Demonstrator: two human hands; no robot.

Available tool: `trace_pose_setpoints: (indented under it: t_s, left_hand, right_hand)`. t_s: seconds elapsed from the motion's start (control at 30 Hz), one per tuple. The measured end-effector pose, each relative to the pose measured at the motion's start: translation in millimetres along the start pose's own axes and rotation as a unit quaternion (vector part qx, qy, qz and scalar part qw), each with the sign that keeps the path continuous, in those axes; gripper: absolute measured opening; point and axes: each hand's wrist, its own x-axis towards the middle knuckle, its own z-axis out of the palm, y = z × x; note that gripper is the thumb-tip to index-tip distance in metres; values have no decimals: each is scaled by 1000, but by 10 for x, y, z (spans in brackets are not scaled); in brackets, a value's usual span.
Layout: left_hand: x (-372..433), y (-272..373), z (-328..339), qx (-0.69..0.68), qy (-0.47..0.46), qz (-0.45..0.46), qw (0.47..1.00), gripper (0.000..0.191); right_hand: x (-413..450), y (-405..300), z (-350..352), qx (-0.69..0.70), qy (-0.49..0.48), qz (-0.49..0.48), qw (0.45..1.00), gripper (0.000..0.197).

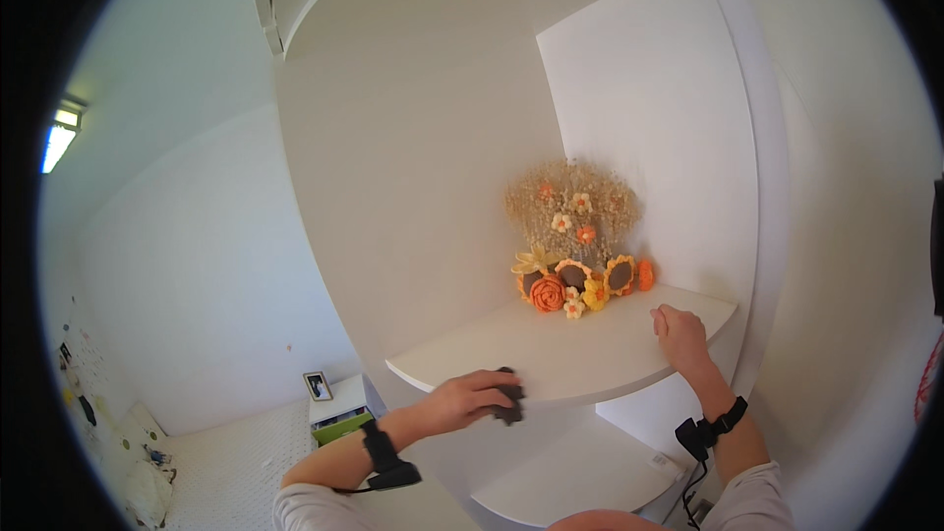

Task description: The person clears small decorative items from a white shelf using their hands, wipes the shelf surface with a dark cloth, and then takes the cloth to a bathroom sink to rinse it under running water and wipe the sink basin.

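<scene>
My left hand point(472, 404) grips a small dark object point(509, 409), blurred, perhaps a cloth or sponge, at the front edge of a white corner shelf point(472, 358). Over the right part of that shelf, my right hand point(680, 335) is curled into a fist; nothing shows in it. Toward the back of the shelf rests a group of crocheted flowers, among them an orange rose point(548, 293), a yellow flower point(595, 295) and sunflowers point(619, 276) with brown centres. Behind them spreads a bunch of dried beige flowers point(571, 188) with small crocheted blossoms in it.
A lower white shelf point(568, 468) lies under this one, with a small white item point(664, 464) at its right. At the left are a bed point(228, 457) and a small cabinet point(343, 398) with a framed photo point(317, 386). Both wrists wear black straps with cables.
</scene>
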Motion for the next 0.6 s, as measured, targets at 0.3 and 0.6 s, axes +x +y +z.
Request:
trace_pose_setpoints:
  t_s: [0.3, 0.6]
  left_hand:
    - [-984, -652, -318, 46, 80, -144, 985, 23]
    - [-1006, -1014, -565, 104, 224, -257, 934, 35]
  right_hand:
    - [-29, 58, 63, -44, -23, -41, 998, 30]
    - [86, -93, -66, -19, -38, -14, 999, 30]
